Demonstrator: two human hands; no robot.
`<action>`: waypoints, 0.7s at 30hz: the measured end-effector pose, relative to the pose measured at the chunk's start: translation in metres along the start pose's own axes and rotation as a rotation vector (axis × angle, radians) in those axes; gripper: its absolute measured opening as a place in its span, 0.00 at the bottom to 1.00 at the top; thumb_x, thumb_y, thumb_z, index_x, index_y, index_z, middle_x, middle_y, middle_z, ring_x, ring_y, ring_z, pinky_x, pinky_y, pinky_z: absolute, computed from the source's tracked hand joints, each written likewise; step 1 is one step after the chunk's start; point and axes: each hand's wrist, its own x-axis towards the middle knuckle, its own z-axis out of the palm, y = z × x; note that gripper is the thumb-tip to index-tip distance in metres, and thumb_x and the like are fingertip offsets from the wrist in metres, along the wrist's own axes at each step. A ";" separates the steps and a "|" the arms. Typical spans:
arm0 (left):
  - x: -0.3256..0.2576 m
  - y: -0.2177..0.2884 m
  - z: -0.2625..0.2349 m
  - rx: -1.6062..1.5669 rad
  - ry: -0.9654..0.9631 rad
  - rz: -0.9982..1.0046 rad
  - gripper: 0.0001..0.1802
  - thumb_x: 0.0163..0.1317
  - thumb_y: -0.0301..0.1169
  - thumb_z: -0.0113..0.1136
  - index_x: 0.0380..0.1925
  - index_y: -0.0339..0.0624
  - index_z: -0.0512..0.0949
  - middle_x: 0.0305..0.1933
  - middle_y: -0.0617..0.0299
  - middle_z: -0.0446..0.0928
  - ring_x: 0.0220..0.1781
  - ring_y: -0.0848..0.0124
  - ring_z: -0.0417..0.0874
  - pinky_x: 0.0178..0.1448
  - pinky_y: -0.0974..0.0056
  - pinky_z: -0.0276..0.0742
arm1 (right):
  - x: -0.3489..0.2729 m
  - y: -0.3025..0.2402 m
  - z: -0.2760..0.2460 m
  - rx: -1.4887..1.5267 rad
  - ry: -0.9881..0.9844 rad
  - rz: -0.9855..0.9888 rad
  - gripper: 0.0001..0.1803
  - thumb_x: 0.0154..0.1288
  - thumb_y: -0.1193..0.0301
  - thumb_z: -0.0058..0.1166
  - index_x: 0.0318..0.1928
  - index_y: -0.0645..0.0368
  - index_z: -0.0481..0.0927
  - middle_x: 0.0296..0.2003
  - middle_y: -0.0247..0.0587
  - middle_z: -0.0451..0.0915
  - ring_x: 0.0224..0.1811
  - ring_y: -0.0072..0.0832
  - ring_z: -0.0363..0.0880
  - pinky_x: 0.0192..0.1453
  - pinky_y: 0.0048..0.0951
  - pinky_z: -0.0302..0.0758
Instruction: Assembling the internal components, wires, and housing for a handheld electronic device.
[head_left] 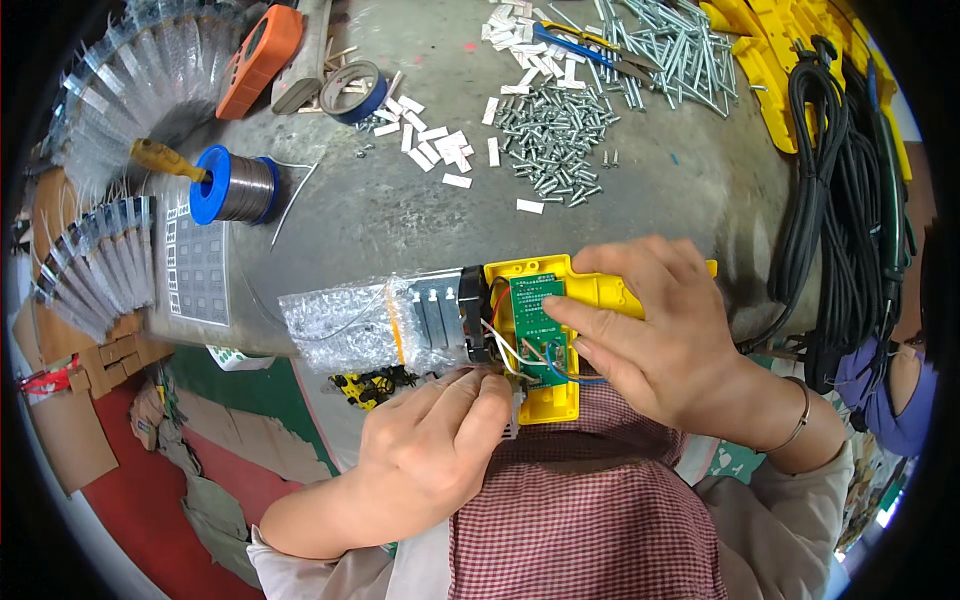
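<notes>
A yellow plastic housing half (pixel 551 405) lies across the table's near edge, its handle part running right. Inside it sits a green circuit board (pixel 533 305) with red, white and blue wires. My right hand (pixel 655 335) grips the housing from the right, its index fingertip on the board. To the left, a silvery metal part (pixel 435 312) with a black end (pixel 474 315) adjoins the housing, partly covered by bubble wrap (pixel 335 322). Below the black end, the fingers of my left hand (pixel 435 430) are bent and pressed together at the housing's lower left; what they pinch is hidden.
Small screws (pixel 555 140), long screws (pixel 680 50) and white strips (pixel 430 140) lie toward the back. A solder spool (pixel 240 187), tape roll (pixel 353 92) and wrapped parts (pixel 110 255) occupy the left. Black cables (pixel 815 200) and yellow housings (pixel 775 50) are at right.
</notes>
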 end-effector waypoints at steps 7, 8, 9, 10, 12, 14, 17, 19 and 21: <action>0.002 0.005 -0.020 -0.125 -0.128 -0.126 0.25 0.48 0.31 0.72 0.46 0.33 0.76 0.41 0.49 0.81 0.40 0.56 0.85 0.43 0.59 0.81 | 0.006 0.009 0.000 0.133 0.022 0.119 0.19 0.54 0.70 0.64 0.48 0.56 0.78 0.44 0.39 0.78 0.46 0.38 0.76 0.49 0.38 0.68; 0.005 0.006 -0.028 -0.189 -0.151 -0.155 0.28 0.49 0.35 0.74 0.48 0.33 0.76 0.43 0.49 0.82 0.42 0.55 0.85 0.45 0.58 0.81 | 0.005 0.013 0.000 0.178 0.023 0.135 0.20 0.55 0.69 0.64 0.49 0.56 0.77 0.42 0.39 0.78 0.45 0.39 0.77 0.49 0.39 0.69; 0.004 0.006 -0.034 -0.209 -0.032 -0.094 0.35 0.47 0.43 0.76 0.51 0.33 0.75 0.49 0.48 0.81 0.44 0.54 0.85 0.47 0.58 0.81 | 0.005 0.012 0.000 0.183 0.029 0.139 0.20 0.55 0.69 0.64 0.49 0.56 0.77 0.42 0.39 0.78 0.45 0.39 0.77 0.49 0.39 0.69; 0.006 0.010 -0.033 -0.280 0.149 -0.087 0.30 0.51 0.38 0.73 0.52 0.34 0.76 0.55 0.45 0.79 0.50 0.50 0.83 0.54 0.55 0.78 | 0.005 0.012 0.001 0.158 0.057 0.121 0.19 0.55 0.68 0.64 0.47 0.56 0.77 0.40 0.40 0.78 0.44 0.39 0.77 0.48 0.38 0.70; 0.030 0.017 -0.020 -0.127 0.429 -0.062 0.24 0.55 0.29 0.67 0.52 0.35 0.75 0.55 0.44 0.78 0.56 0.44 0.78 0.61 0.49 0.71 | 0.005 0.013 0.001 0.147 0.087 0.099 0.19 0.55 0.66 0.65 0.45 0.57 0.76 0.38 0.40 0.78 0.43 0.39 0.78 0.47 0.38 0.71; 0.051 0.015 0.006 -0.054 0.429 -0.093 0.23 0.54 0.21 0.60 0.53 0.35 0.74 0.54 0.45 0.77 0.59 0.42 0.75 0.66 0.46 0.65 | 0.005 0.017 -0.005 -0.003 0.033 0.079 0.19 0.54 0.62 0.66 0.42 0.56 0.75 0.34 0.38 0.77 0.40 0.38 0.79 0.43 0.36 0.74; 0.058 0.003 0.034 0.089 0.394 -0.162 0.21 0.56 0.20 0.56 0.52 0.36 0.74 0.51 0.48 0.78 0.57 0.46 0.77 0.64 0.48 0.66 | 0.003 0.020 -0.002 0.014 -0.050 0.115 0.19 0.54 0.59 0.67 0.38 0.55 0.74 0.32 0.36 0.76 0.35 0.35 0.80 0.38 0.33 0.75; 0.058 0.001 0.039 0.107 0.357 -0.188 0.19 0.58 0.20 0.52 0.51 0.37 0.74 0.48 0.50 0.78 0.56 0.52 0.78 0.63 0.49 0.66 | 0.003 0.019 -0.001 -0.011 -0.040 0.094 0.19 0.54 0.58 0.66 0.38 0.55 0.74 0.32 0.35 0.76 0.34 0.34 0.80 0.36 0.33 0.76; 0.059 0.000 0.038 0.103 0.330 -0.192 0.16 0.60 0.19 0.50 0.49 0.35 0.75 0.47 0.51 0.79 0.51 0.52 0.78 0.59 0.51 0.68 | 0.002 0.019 -0.002 -0.032 -0.032 0.062 0.19 0.55 0.57 0.66 0.38 0.55 0.74 0.32 0.35 0.76 0.33 0.33 0.80 0.35 0.32 0.76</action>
